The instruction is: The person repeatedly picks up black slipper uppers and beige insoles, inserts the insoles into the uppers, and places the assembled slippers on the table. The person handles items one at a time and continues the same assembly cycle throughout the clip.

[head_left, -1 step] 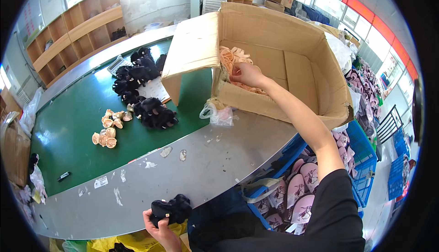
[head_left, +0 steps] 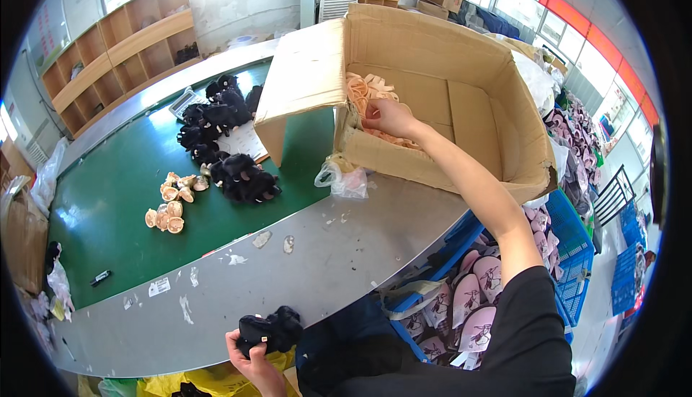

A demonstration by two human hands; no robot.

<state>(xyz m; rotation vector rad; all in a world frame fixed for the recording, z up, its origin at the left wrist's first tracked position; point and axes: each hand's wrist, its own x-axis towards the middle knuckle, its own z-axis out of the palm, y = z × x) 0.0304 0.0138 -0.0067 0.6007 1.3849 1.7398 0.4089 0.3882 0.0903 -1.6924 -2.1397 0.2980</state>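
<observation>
Near the front edge of the work table, my left hand (head_left: 252, 363) is closed around a fuzzy black piece (head_left: 277, 328) with a small pale tag on it; its exact kind is unclear. My right hand (head_left: 391, 118) reaches over the near wall of a large open cardboard box (head_left: 425, 44). Its fingers are pinched at a heap of peach-coloured strips or loops (head_left: 371, 86) in the box's left end, and the fingertips are partly hidden there. Similar fuzzy black pieces (head_left: 241, 179) lie piled on the table's green surface (head_left: 108, 195), beside several peach-coloured cup-shaped pieces (head_left: 167, 217).
A small clear plastic bag (head_left: 346, 181) lies against the box. A calculator (head_left: 186, 103) and a black marker (head_left: 101, 277) are on the table. Below my right arm, a blue crate (head_left: 573, 253) stands by many pink slipper-shaped pieces (head_left: 477, 328). Wooden shelves (head_left: 108, 73) line the wall.
</observation>
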